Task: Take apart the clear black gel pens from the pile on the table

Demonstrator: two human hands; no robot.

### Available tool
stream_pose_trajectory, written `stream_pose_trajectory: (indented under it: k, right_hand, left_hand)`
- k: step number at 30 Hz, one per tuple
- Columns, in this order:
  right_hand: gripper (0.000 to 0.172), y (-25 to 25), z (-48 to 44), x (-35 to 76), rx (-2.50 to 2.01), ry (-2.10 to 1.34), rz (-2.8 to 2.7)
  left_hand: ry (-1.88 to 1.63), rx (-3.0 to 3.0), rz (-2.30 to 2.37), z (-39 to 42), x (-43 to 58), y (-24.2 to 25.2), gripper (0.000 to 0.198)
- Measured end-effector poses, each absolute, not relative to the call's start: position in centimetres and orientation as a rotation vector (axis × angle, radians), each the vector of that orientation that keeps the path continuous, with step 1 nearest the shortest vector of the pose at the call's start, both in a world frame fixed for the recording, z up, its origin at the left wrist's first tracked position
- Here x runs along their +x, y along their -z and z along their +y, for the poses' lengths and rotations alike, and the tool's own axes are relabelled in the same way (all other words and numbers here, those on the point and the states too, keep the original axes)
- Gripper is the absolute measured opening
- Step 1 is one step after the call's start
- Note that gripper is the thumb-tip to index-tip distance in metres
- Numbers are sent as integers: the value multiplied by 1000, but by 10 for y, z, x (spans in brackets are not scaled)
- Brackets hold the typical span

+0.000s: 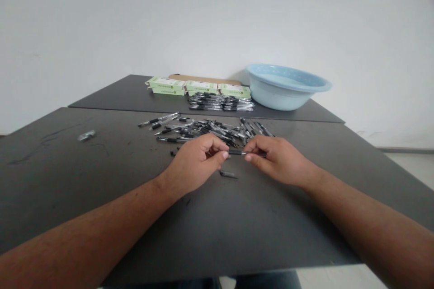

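Between my two hands is a pen [236, 152] with a black grip section, lying roughly level just above the table. My left hand [200, 159] pinches its left end between thumb and fingers. At the other end, the fingers of my right hand [275, 157] are closed on the pen. Parts of it are hidden inside both hands. A pen cap [228, 174] with a dark end lies on the table just below my hands. Right behind them spreads a loose pile of pens and pen parts [217, 130].
Neatly stacked pens [220, 102] lie farther back, before several green-and-white boxes [201, 86]. A light blue basin [286, 92] stands at the back right. Toward the left is a small clear plastic bundle [86, 135]. A seam crosses the dark table [217, 226]; a white wall rises behind.
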State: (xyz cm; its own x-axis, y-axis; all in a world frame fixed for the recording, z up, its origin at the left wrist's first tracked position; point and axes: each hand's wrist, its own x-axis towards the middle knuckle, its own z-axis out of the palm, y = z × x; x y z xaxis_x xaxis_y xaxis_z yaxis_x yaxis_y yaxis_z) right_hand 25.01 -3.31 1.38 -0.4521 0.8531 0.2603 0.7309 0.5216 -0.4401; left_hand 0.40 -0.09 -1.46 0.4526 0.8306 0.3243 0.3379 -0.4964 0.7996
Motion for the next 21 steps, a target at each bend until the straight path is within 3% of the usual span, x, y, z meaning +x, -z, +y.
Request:
stream_pose_trajectory:
  k: [11,21]
  right_hand:
    - [18,-14,-33,251,-1287,-371,-2367]
    - [14,-16,-34,249,-1291,-339,-2302]
  left_hand:
    - [-952,2075,990,-1,3,13,13]
    - [-978,2061,1007,-2,5,14,12]
